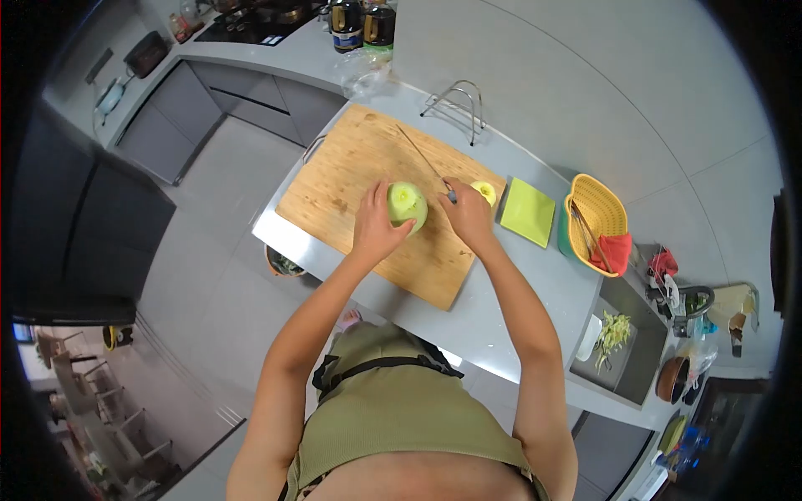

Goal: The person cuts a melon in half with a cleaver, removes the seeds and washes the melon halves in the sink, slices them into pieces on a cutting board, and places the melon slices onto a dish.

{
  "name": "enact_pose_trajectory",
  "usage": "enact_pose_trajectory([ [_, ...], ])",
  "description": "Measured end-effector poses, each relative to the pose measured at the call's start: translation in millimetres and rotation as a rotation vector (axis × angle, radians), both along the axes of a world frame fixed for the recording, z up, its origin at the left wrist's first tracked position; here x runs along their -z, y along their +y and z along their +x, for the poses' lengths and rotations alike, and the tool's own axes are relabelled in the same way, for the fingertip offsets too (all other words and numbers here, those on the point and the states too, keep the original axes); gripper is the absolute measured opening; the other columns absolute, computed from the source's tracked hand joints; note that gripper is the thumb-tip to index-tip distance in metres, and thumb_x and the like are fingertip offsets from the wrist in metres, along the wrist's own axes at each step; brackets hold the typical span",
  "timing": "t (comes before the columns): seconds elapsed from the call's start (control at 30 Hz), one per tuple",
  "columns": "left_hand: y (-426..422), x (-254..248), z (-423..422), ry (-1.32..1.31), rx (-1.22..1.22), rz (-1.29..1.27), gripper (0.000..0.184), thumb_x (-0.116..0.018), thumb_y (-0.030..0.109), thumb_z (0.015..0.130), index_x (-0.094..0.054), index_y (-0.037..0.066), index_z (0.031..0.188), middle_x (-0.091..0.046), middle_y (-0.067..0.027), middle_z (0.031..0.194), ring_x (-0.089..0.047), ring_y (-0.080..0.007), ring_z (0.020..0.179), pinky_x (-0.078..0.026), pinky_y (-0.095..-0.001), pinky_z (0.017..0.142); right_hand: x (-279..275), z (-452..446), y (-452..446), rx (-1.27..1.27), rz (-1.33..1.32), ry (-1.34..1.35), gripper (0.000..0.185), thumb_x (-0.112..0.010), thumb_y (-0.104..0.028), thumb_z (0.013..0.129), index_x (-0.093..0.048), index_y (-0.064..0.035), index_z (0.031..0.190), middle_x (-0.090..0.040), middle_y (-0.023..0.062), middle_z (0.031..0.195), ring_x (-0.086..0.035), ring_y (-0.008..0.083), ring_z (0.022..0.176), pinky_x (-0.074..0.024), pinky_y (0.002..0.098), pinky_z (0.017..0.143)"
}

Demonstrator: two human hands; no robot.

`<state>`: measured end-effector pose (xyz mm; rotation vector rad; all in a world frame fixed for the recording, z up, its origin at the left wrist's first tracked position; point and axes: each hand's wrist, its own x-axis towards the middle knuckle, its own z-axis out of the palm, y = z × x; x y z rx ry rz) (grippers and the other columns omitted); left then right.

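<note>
My left hand (378, 225) curls around a pale green gourd (408, 203), fingers and thumb on its sides, with a cut face turned up. The gourd rests on a wooden cutting board (330, 179). In my right hand (469, 215) is the handle of a knife (423, 159); its thin blade points away and to the left over the board. A cut piece of the gourd (484, 192), pale yellow-green, lies just beyond my right hand at the board's right edge and is partly hidden by it.
Right of the board lies a green square mat (528, 212). Beyond it stands a yellow basket (603, 203) with a red cloth (615, 252). The sink (639, 338) at the right holds greenish shreds (614, 334). A metal rack (459, 104) stands behind the board.
</note>
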<state>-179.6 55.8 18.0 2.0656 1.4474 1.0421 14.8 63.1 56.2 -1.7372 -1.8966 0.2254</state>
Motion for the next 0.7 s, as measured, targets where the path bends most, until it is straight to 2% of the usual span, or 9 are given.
enact_pose_trajectory([
  [0.07,-2,7,-5,-0.023,0.049,0.009,0.086,-0.078,0.021,0.069,-0.028,0.000,0.136,-0.037,-0.0253,0.133,-0.038,-0.0415,0.121,-0.037,-0.0448,0.099,-22,-3,-12,0.018,-0.050,-0.047,0.024,-0.061,-0.021,0.084,-0.061,-0.0003,0.096,-0.062,0.0201,0.072,-0.061,0.0370,0.067,-0.0478,0.0440,0.060],
  [0.37,-3,16,-7,-0.203,0.087,0.029,0.075,-0.074,0.016,0.073,-0.029,0.000,0.132,-0.036,-0.0276,0.129,-0.038,-0.0455,0.119,-0.037,-0.0464,0.098,-89,-31,-65,0.021,-0.170,-0.066,0.020,-0.057,-0.017,0.086,-0.058,0.0022,0.090,-0.060,0.0224,0.068,-0.059,0.0402,0.064,-0.0456,0.0474,0.057],
  [0.7,-4,16,-15,-0.181,0.101,0.141,0.062,-0.071,0.015,0.076,-0.037,-0.002,0.125,-0.041,-0.0264,0.122,-0.043,-0.0436,0.111,-0.039,-0.0460,0.094,-99,-58,-88,0.007,-0.193,-0.117,0.018,-0.056,-0.016,0.087,-0.055,0.0014,0.084,-0.060,0.0212,0.073,-0.059,0.0403,0.067,-0.0464,0.0481,0.059],
])
